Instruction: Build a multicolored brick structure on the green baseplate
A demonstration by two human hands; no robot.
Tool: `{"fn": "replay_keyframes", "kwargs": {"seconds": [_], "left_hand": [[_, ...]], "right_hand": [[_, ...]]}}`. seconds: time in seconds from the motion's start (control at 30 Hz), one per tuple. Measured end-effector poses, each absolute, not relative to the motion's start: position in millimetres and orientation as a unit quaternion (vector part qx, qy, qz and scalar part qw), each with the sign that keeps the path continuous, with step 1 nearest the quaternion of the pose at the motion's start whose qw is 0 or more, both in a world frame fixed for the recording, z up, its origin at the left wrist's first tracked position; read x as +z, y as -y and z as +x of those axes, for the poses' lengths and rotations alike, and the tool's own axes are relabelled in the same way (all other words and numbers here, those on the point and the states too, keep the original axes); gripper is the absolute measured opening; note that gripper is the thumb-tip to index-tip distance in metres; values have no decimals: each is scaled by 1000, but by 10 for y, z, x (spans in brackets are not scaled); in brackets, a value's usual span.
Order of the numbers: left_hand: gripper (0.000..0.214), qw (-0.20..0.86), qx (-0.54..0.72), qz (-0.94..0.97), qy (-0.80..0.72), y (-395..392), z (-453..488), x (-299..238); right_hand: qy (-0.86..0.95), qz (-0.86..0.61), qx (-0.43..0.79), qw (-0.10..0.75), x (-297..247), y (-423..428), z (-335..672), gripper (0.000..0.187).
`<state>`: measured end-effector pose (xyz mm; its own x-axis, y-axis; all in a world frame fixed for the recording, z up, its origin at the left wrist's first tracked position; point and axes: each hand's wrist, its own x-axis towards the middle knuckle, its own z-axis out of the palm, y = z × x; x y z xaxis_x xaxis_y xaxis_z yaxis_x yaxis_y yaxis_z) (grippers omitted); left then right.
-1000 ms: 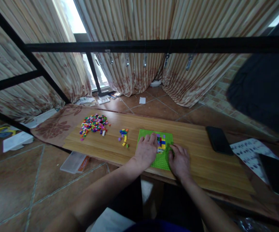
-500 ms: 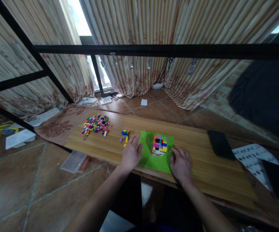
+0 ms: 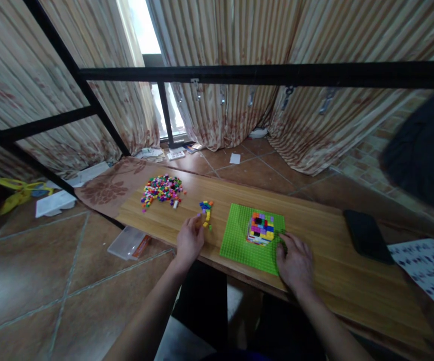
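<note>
My left hand (image 3: pixel 190 241) is over the wooden tabletop, its fingertips drawn together beside a small group of loose toy bricks (image 3: pixel 207 215) in blue, orange, yellow and purple. What those fingertips hold, if anything, is too small to make out. My right hand (image 3: pixel 295 258) rests at the right edge of a green baseplate (image 3: pixel 235 240), thumb and fingers loosely bent and apart, holding nothing. On that plate stands a blocky build of multicoloured bricks (image 3: pixel 261 229), with dark gaps in its top. The right fingertips are just beside it.
A large heap of mixed bricks (image 3: pixel 162 190) lies on the left of the wooden table (image 3: pixel 314 225). To the right are a black phone (image 3: pixel 367 235) and a printed sheet (image 3: pixel 423 260). A clear plastic lid (image 3: pixel 129 243) is on the floor. A black metal rail (image 3: pixel 239 74) crosses beyond.
My left hand has moved left, off the baseplate's edge to the small brick group, and its fingers have drawn together. My right hand stays by the plate. The view has shifted left.
</note>
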<state>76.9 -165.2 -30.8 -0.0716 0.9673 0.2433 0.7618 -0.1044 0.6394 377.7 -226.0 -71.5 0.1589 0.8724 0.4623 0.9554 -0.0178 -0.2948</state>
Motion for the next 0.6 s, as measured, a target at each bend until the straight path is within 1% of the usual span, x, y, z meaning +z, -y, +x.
{"fn": "replay_keyframes", "kwargs": {"seconds": [0.2,0.33,0.6], "left_hand": [[24,137,290,682,-658,1623,808,-316],[23,137,285,683,-658,1639,820,-323],[22,160,332,634,-680,1501,746,-340]], "right_hand": [[649,-708,-81,269,-702,2261,3779,33],[650,-707,-81,268,-703,2259,3786,33],[644,-714,-76,264,-697,2260,3774,33]]}}
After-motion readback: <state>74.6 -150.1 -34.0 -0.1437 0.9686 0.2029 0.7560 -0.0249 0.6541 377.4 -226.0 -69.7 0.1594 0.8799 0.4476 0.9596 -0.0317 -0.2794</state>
